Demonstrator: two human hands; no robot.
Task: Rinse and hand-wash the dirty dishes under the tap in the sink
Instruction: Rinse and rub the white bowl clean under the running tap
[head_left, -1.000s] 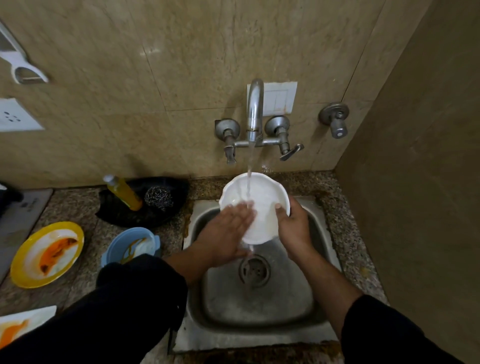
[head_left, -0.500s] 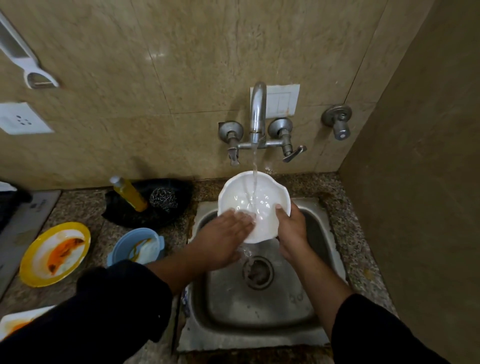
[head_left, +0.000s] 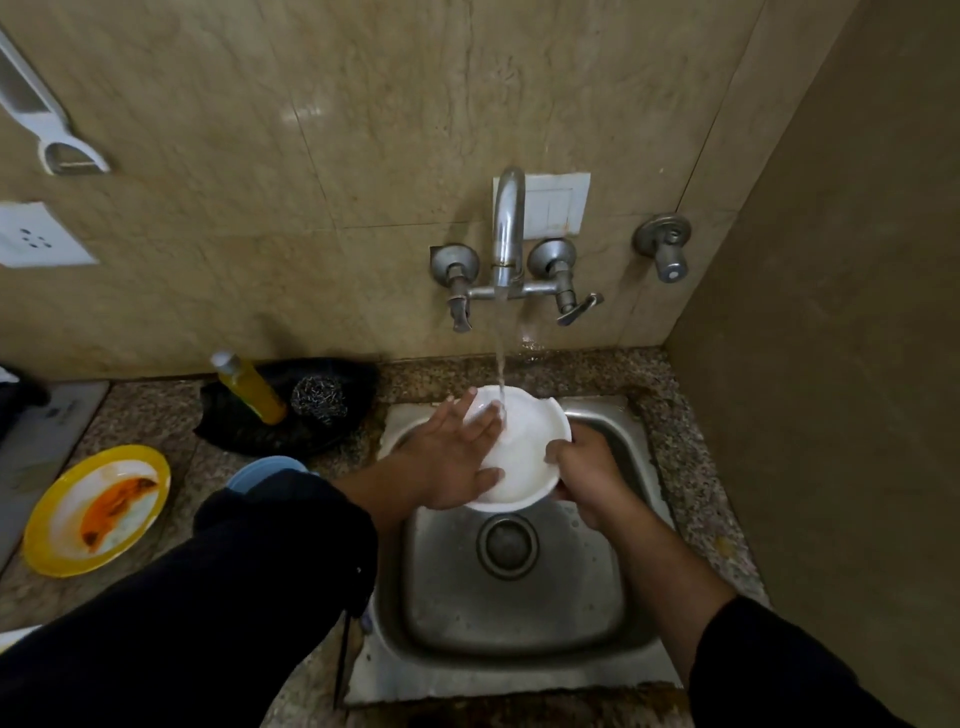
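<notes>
K: Since half a sec ago L hand (head_left: 452, 457) has slid up across the bowl (head_left: 524, 457). Its fingers (head_left: 483, 423) now reach the far rim; before they sat at the near-left edge. Bowl looks a bit flatter too.
M: Hands now?
K: L is flat, fingers straight & spread, pressing the inner face. R hand (head_left: 587, 470) clamps the right rim, thumb over the edge, other fingers hidden under. Hands apart, bowl btw them.
M: Where's the bowl?
K: Held over the back half of the sink (head_left: 519, 618), above & behind the drain (head_left: 506, 543). Open face up, tipped slightly twd the person. Stream (head_left: 500, 358) from the tap (head_left: 506, 228) lands far-left, right at L's fingertips.
M: Long axis?
K: None, it's round. What counts: R side is held, L side free, so R anchors & L rubs.
M: Room?
K: Basin open below & in front. Back wall & tap handles close behind; side wall well off to the R. Left counter holds a stained yellow plate (head_left: 44, 551), a blue bowl (head_left: 260, 470) half hidden by the sleeve, soap (head_left: 252, 387) & scrubber (head_left: 318, 399).
M: Next?
K: Prob. turn the bowl in R's grip so L reaches the right part.
</notes>
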